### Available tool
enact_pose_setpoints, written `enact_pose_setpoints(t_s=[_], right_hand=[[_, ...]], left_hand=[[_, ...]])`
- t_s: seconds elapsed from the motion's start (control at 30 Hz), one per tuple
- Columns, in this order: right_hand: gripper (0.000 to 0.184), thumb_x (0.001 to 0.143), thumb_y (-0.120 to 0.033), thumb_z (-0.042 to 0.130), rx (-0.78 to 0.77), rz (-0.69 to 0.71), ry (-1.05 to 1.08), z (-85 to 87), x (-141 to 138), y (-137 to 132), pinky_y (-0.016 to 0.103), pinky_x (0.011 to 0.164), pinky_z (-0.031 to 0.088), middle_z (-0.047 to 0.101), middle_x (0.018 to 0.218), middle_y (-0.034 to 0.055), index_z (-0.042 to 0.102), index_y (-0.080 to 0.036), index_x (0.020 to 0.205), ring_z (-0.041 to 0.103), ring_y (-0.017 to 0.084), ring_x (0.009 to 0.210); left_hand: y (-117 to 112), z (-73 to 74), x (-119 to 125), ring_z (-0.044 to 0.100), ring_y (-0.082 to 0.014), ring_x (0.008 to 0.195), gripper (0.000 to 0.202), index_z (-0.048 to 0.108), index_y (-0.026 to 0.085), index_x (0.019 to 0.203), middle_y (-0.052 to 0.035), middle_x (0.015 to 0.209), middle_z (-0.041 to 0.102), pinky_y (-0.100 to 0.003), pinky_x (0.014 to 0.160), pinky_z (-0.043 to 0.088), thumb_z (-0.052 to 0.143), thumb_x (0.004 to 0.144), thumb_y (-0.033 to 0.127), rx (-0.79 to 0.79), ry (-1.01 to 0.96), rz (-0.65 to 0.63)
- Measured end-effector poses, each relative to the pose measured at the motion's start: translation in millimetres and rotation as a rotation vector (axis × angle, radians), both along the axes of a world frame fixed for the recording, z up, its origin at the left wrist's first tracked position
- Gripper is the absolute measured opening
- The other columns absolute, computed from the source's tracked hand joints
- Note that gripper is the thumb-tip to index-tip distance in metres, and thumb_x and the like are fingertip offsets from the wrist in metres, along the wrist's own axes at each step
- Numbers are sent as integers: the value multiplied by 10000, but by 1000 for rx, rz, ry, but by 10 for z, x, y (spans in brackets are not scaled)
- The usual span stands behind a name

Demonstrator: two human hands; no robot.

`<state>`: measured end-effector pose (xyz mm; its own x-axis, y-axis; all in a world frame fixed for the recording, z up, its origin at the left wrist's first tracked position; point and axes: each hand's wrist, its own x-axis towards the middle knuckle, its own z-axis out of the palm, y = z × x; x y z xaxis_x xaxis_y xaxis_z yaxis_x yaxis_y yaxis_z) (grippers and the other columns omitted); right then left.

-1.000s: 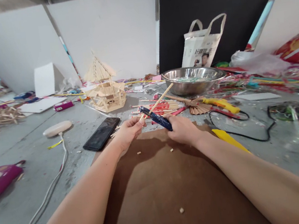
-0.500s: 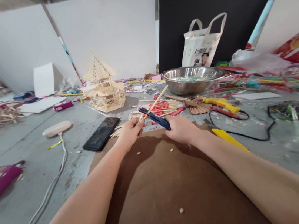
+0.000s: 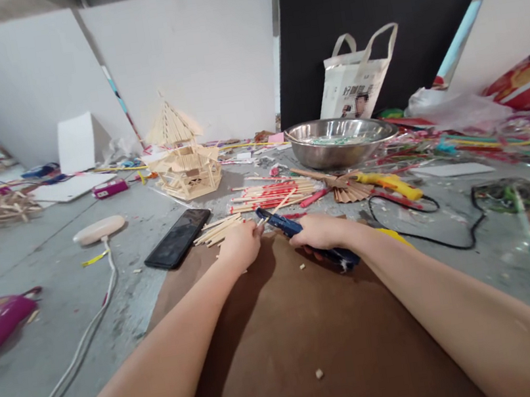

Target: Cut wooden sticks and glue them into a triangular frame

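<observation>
My left hand point(image 3: 242, 245) pinches a thin wooden stick point(image 3: 285, 201) whose far end points up and to the right. My right hand point(image 3: 320, 231) is wrapped round a dark blue hand cutter point(image 3: 282, 222). The cutter's jaw end lies against or right beside the stick, close to my left fingertips; whether it bites the wood I cannot tell. Under both hands spreads a brown sheet point(image 3: 276, 343) with small wooden bits point(image 3: 320, 373) on it. Loose sticks point(image 3: 217, 231) lie beside my left hand, and red-wrapped chopsticks point(image 3: 274, 194) lie just beyond.
A black phone point(image 3: 178, 239) and a white device with a cable point(image 3: 99, 230) are at left. Behind stands a stick-built pagoda model point(image 3: 185, 164). To the right are a steel basin point(image 3: 344, 143), a folding fan point(image 3: 346, 189) and a yellow corded glue gun point(image 3: 393, 186).
Both hands have lowered slightly. The cutter has turned flatter, showing its handles beneath my right hand, and the stick has dropped and shows less length beyond the jaws.
</observation>
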<state>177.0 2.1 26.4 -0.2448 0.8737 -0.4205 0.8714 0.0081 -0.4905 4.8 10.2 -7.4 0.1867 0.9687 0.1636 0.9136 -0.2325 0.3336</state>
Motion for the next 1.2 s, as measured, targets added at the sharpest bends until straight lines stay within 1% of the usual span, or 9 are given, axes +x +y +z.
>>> enact_pose_setpoints(t_s=[0.1, 0.2, 0.5, 0.6, 0.77, 0.9, 0.97, 1.1, 1.2], right_hand=[[206, 632, -327, 457, -13, 5, -8, 2, -9, 8, 221, 404, 380, 618, 616, 55, 569, -155, 630, 519, 122, 423], [209, 630, -325, 459, -13, 3, -40, 23, -17, 1, 218, 408, 381, 618, 615, 60, 574, -151, 629, 523, 123, 442], [196, 632, -309, 454, -8, 30, -17, 17, -9, 5, 213, 386, 365, 588, 555, 51, 552, -143, 600, 490, 110, 388], [190, 633, -305, 453, 3, 30, -13, 3, -8, 10, 209, 388, 370, 590, 564, 51, 544, -143, 595, 492, 108, 393], [173, 617, -297, 452, -6, 26, -37, -14, -11, 26, 225, 397, 384, 584, 562, 56, 512, -146, 558, 504, 122, 408], [137, 603, -281, 460, -40, -9, 41, -43, 17, 45, 223, 395, 382, 585, 579, 51, 498, -152, 577, 505, 120, 413], [114, 598, -260, 456, -81, -26, 108, -49, 43, 46, 217, 392, 377, 581, 572, 44, 490, -152, 582, 504, 115, 411], [72, 588, -213, 454, -191, -43, 262, -17, 87, 24, 204, 390, 373, 578, 566, 41, 482, -146, 595, 505, 105, 418], [69, 565, -180, 483, -236, -49, 341, 20, 87, 3, 195, 388, 367, 569, 538, 23, 481, -152, 628, 505, 103, 422]], left_hand=[[-7, -5, 15, 536, -189, 673, 317, 535, 152, 693, -99, 696, 583, -258, 589, 351, 303, 796, 342, -17, 37, 13], [-17, -1, 22, 548, -192, 708, 325, 532, 155, 732, -104, 734, 591, -264, 614, 367, 281, 804, 349, -41, 63, 19], [-28, -26, 17, 555, -228, 736, 365, 520, 151, 761, -124, 756, 592, -301, 619, 375, 234, 811, 374, -52, 75, 9], [-28, -22, 22, 556, -220, 746, 374, 521, 149, 776, -118, 766, 592, -296, 630, 378, 231, 814, 381, -58, 84, 16], [-45, 7, 41, 558, -187, 772, 353, 513, 162, 813, -91, 800, 597, -272, 651, 389, 228, 823, 370, -85, 152, 50], [-57, 15, 48, 560, -190, 768, 369, 502, 170, 818, -84, 797, 599, -275, 637, 393, 200, 826, 383, -71, 161, 51], [-60, 15, 51, 561, -197, 766, 380, 503, 174, 812, -83, 791, 601, -279, 627, 394, 189, 826, 389, -59, 149, 48], [-66, 24, 58, 563, -204, 751, 388, 511, 180, 797, -80, 782, 603, -282, 609, 391, 189, 822, 396, -50, 133, 65], [-73, 35, 57, 563, -216, 743, 418, 519, 188, 803, -80, 789, 603, -289, 594, 392, 181, 814, 433, -36, 136, 103]])
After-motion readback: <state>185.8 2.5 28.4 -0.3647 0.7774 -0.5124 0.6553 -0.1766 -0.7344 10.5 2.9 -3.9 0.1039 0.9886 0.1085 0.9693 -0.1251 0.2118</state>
